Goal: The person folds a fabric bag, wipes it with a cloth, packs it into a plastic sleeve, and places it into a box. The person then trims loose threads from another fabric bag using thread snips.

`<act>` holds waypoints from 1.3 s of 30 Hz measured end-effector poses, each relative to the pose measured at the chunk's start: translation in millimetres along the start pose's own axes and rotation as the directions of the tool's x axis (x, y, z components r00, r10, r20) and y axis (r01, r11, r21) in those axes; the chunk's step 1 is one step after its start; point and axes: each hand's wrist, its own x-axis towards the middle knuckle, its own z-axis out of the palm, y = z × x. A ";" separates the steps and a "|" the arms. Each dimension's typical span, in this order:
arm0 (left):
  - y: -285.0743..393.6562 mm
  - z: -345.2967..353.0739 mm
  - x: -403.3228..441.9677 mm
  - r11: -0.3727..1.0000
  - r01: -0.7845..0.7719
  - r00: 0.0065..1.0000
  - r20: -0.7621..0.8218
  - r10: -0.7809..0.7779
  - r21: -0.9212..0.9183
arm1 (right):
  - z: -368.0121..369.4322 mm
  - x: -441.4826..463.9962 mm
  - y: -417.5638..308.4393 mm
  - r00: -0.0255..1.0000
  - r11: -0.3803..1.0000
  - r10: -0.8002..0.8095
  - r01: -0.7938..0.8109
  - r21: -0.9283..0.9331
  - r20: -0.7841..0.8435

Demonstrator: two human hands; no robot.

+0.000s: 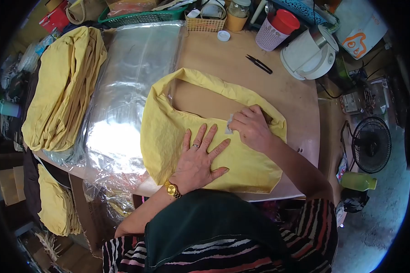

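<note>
A yellow cloth bag (168, 136) with a wide looped strap lies flat on the brown-covered table. My left hand (198, 159) presses on the middle of the bag, palm down with fingers spread; a ring and a gold watch are on it. To its right, my right hand (250, 127) is closed on a small whitish piece (229, 124), held against the bag just below the strap opening. The piece is too small to identify surely. Black thread snips (259, 64) lie beyond the bag.
Clear plastic sleeves (132, 68) lie left of the bag, beside stacked yellow bags (59, 91). Along the back are a green basket (143, 17), a white cap (223, 35), a lilac cup (269, 34) and a white kettle (305, 54). A black fan (371, 144) stands right.
</note>
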 end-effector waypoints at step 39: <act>4.9 0.4 0.7 1.000 -0.001 1.000 0.016 0.001 0.020 | 2.5 6.7 -1.0 1.000 0.999 -0.031 0.031 -0.015 -0.005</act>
